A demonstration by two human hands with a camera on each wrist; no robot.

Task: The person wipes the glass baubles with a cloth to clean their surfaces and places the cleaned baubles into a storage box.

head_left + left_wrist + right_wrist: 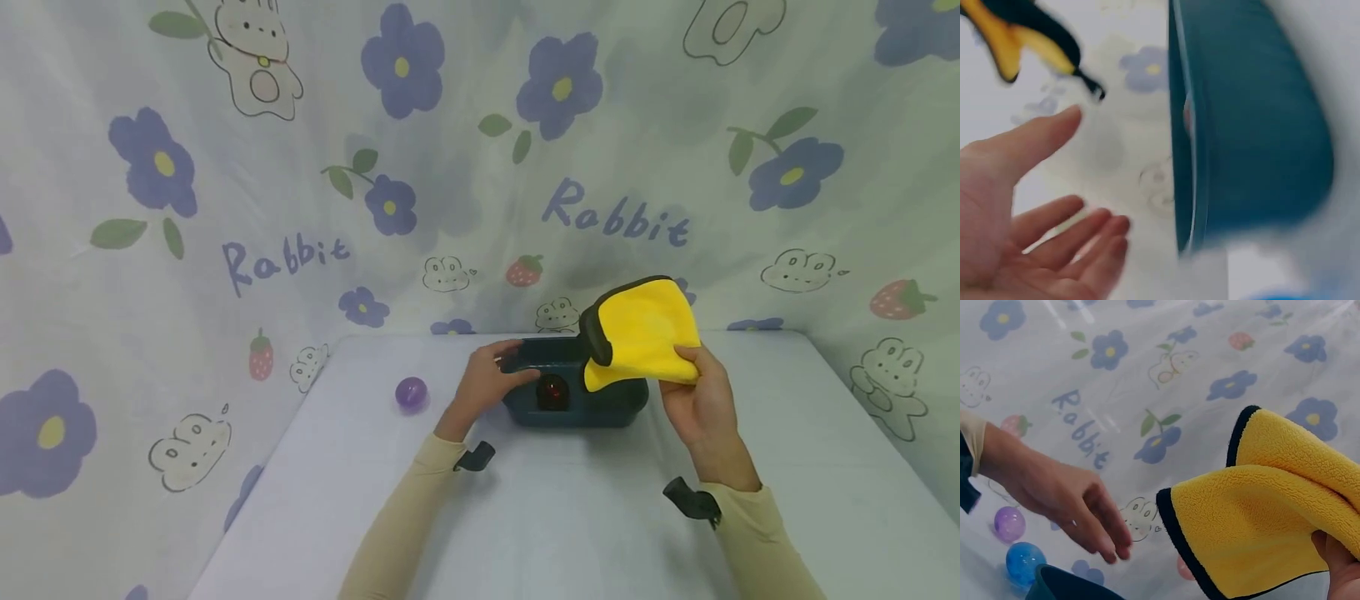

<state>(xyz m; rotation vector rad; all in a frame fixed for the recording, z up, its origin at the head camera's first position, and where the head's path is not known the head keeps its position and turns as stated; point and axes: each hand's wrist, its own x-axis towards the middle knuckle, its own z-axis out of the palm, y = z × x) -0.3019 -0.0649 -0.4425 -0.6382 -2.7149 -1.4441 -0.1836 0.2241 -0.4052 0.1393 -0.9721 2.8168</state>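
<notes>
Right fingers (696,358) aloft, (seemingly) pinching cloth (648,329).

Bin (600,412) far-R rim partly hidden behind yellow cloth (648,333); blue thing (1291,297) blurred, cut off @ L-wrist btm edge.

Dark-edged yellow cloth (648,329), folded, held near teal bin (581,420).

Wht tbl (570,517) holds teal bin (585,419), purple ball (411,394) & blue ball (1025,564).
</notes>
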